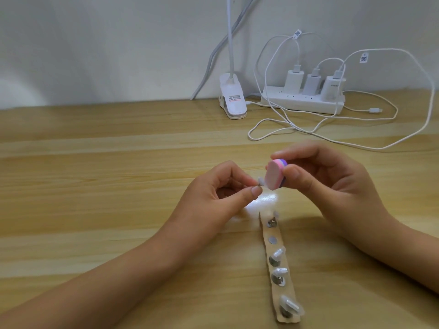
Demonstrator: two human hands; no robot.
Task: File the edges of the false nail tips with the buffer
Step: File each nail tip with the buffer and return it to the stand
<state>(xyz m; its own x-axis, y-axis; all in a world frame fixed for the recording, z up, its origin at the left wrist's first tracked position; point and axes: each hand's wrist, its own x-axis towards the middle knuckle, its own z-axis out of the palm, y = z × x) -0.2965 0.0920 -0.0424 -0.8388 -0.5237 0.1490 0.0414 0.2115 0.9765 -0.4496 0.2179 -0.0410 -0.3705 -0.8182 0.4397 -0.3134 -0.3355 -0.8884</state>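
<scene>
Our cardboard strip (285, 293), lower center, carries nail tips (279, 271); our left hand (213, 193) pinches one tip (332, 181) beside the buffer (345, 176) pinched in our right hand (332, 184).

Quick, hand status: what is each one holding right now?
Left hand: closed, pinching a false nail tip.
Right hand: closed, gripping the buffer.

Even soft light; glare spot on table (263, 201).
</scene>
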